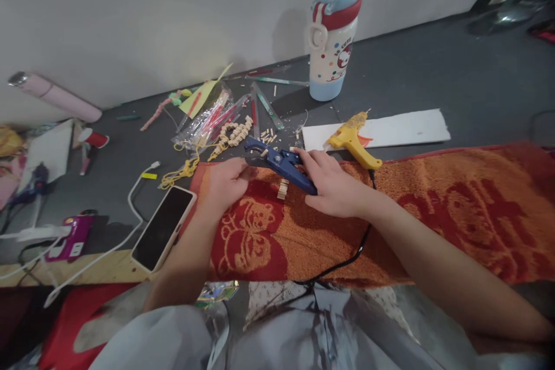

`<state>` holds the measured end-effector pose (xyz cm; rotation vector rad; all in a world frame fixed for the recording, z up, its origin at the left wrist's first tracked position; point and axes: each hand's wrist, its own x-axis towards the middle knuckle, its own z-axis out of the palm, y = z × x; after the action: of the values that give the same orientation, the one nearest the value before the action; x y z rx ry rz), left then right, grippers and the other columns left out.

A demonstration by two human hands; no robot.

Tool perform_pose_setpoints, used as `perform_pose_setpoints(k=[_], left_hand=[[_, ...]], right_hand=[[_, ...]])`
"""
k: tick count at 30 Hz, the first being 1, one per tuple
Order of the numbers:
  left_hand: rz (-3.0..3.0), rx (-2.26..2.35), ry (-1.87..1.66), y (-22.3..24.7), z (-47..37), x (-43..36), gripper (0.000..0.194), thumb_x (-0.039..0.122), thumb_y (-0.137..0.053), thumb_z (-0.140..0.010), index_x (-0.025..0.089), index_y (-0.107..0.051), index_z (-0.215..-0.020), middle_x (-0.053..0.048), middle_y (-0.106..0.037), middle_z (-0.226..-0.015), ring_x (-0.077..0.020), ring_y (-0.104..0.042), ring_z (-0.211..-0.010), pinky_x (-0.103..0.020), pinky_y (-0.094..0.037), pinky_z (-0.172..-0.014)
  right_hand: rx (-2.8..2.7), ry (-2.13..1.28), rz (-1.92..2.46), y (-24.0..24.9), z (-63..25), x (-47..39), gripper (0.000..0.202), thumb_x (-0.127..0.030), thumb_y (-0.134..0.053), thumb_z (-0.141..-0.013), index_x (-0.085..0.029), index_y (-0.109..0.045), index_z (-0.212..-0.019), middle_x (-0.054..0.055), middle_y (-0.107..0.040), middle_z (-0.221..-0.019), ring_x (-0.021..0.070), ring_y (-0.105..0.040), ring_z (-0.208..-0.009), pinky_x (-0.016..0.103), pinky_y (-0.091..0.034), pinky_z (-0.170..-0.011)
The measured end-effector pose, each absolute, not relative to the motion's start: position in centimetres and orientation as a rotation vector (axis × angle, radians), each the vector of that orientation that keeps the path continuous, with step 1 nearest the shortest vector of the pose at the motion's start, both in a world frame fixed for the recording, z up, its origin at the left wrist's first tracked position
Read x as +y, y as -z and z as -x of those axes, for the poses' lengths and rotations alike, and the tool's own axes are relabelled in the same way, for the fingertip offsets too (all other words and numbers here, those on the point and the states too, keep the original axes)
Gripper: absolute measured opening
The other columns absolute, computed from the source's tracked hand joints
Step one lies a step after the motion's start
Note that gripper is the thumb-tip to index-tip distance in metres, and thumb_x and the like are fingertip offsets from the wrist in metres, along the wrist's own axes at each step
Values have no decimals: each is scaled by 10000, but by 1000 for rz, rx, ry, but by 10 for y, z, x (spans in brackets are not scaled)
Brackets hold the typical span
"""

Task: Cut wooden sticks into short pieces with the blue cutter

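My right hand [332,182] is wrapped round the handles of a blue hand cutter [286,167], which looks like pruning shears. The cutter's dark jaws point left, towards my left hand [228,182]. My left fingers are curled closed beside the jaws; what they pinch, if anything, is hidden. Below the cutter, a small row of short pale wooden pieces [282,189] lies on the orange and red towel [312,243]. Beyond the jaws, loose short pieces [269,136] are scattered on the dark table. A strung bundle of similar pieces [236,134] with yellow cord lies behind my left hand.
A yellow glue gun [353,140] rests partly on a white strip [403,129], its black cord crossing the towel. A bottle [333,40] stands behind. Plastic packets [210,118] lie back left. A phone [165,228], a white cable [134,191] and a purple box [71,237] are left.
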<state>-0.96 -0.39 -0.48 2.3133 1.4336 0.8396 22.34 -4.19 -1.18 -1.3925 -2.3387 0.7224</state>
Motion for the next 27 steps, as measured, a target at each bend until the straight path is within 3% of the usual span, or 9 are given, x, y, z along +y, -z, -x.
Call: perform_pose_setpoints(k=[6, 12, 16, 20, 25, 27], left_hand=[[-2243, 1354, -790, 5, 2, -11, 270, 96, -405, -735, 175, -632, -612, 21, -642, -565, -95, -597, -534, -192, -439, -561], [-2351, 1496, -831, 7, 3, -9, 219, 210, -501, -756, 173, -628, -582, -9, -662, -608, -127, -607, -585, -221, -445, -570], [-2108, 1415, -836, 12, -1, -13, 274, 146, -403, -791, 178, -639, -657, 12, -638, -570, -101, -571, -481, -207, -444, -506], [-2293, 1487, -813, 7, 3, -10, 221, 176, -468, -759, 174, -630, -608, -5, -670, -622, -126, -622, -608, -216, -457, -586], [-2310, 1459, -878, 6, 2, -10, 226, 179, -477, -770, 178, -626, -600, 4, -671, -612, -115, -623, -595, -208, -456, -598], [-2159, 1450, -904, 6, -3, -15, 261, 148, -426, -788, 178, -620, -616, 23, -642, -555, -93, -587, -497, -194, -446, -540]], right_hand=[[-2335, -629, 1411, 16, -225, -41, 846, -279, -523, -663, -82, -205, -1422, 186, -446, -1173, 363, -421, -1113, 526, -350, -965], [-2329, -632, 1426, 16, -223, -42, 843, -273, -513, -660, -82, -201, -1420, 195, -441, -1196, 369, -425, -1114, 525, -350, -961], [-2313, -612, 1432, 16, -224, -42, 830, -276, -512, -666, -99, -201, -1415, 188, -449, -1173, 366, -432, -1088, 535, -355, -946], [-2321, -625, 1397, 16, -225, -41, 840, -275, -512, -665, -121, -184, -1423, 181, -443, -1171, 372, -423, -1103, 547, -353, -944], [-2301, -665, 1411, 14, -222, -42, 845, -278, -507, -668, -99, -183, -1428, 182, -437, -1174, 365, -424, -1103, 534, -360, -947], [-2278, -652, 1444, 14, -221, -43, 841, -282, -505, -673, -77, -187, -1424, 188, -443, -1162, 362, -433, -1080, 531, -368, -937]])
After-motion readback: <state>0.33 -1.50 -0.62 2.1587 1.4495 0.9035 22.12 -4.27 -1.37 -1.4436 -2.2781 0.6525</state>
